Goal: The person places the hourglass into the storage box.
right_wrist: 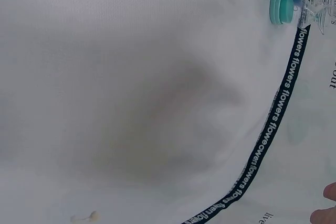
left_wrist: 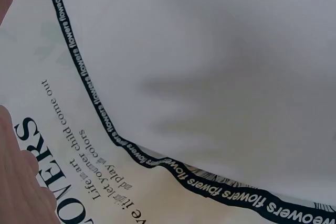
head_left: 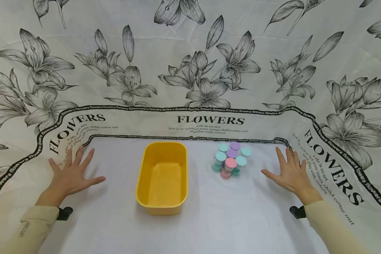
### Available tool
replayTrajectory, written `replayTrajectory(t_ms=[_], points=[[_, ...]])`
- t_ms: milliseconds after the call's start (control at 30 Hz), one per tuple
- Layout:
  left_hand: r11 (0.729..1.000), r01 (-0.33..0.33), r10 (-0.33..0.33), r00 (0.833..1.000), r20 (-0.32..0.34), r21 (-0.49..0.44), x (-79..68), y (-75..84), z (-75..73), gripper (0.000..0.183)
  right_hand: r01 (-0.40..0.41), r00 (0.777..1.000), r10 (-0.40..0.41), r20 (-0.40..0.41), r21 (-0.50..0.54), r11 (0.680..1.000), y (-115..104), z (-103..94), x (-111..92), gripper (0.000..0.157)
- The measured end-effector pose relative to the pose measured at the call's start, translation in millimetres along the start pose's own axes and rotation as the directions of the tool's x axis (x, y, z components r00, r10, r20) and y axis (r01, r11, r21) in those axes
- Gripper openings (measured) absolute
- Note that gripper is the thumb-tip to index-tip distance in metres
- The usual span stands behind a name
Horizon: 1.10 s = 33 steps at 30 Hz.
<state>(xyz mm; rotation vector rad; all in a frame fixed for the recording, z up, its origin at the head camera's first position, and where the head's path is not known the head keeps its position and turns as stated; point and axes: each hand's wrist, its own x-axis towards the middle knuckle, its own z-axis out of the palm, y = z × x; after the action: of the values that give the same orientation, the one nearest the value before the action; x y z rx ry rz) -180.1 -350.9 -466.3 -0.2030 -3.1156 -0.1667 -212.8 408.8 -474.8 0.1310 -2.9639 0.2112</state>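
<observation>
My left hand (head_left: 70, 177) is spread with straight fingers over the left side of the white cloth, holding nothing. My right hand (head_left: 292, 177) is likewise spread, to the right of a cluster of small hourglasses (head_left: 230, 165) and apart from them. Clear bodies stand between their round caps, which are mint green, purple and pink. Part of the cluster also shows in the right wrist view, where a green-capped hourglass (right_wrist: 282, 6) sits at the upper right. Between the left hand and the hourglasses stands a yellow rectangular tub (head_left: 162, 208), with nothing inside it.
White cloth (head_left: 216, 218) covers the table. Behind it rises a backdrop (head_left: 139, 121) printed with black lilies and lettering, and its dark-edged border curves forward at both sides. Soft hand shadows lie on the cloth in both wrist views.
</observation>
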Motion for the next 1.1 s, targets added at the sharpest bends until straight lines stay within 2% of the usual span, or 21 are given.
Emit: replayTrajectory(t_ms=[200,367,500,667,867,1100], points=[[0.998,0.022,-0.024,0.999,-0.044,-0.055,3.0,0.7,-6.8,0.115,-0.01,1.0,0.01,0.011,-0.003,1.0,-2,1.4,3,0.114],[0.992,0.02,-0.031,0.996,-0.088,-0.122,11.5,9.0,-19.4,0.113,-0.015,1.0,0.015,0.02,-0.004,1.0,-3,-0.4,7,0.115],[0.977,0.012,-0.033,0.995,-0.096,-0.214,16.5,21.9,-29.4,0.114,-0.013,1.0,0.012,0.021,0.004,1.0,-2,-0.3,11,0.115],[0.941,-0.007,-0.028,0.995,-0.098,-0.339,20.4,48.1,-35.9,0.114,-0.01,1.0,0.01,0.024,0.025,1.0,-3,2.2,14,0.118],[0.903,-0.049,-0.004,0.992,-0.123,-0.427,21.7,85.0,-23.5,0.114,-0.018,0.999,0.016,0.042,0.058,0.998,-7,6.1,18,0.119],[0.828,-0.139,0.073,0.987,-0.14,-0.544,21.4,123.2,1.5,0.107,-0.018,0.998,0.012,0.059,0.098,0.995,-17,13.3,24,0.117]])
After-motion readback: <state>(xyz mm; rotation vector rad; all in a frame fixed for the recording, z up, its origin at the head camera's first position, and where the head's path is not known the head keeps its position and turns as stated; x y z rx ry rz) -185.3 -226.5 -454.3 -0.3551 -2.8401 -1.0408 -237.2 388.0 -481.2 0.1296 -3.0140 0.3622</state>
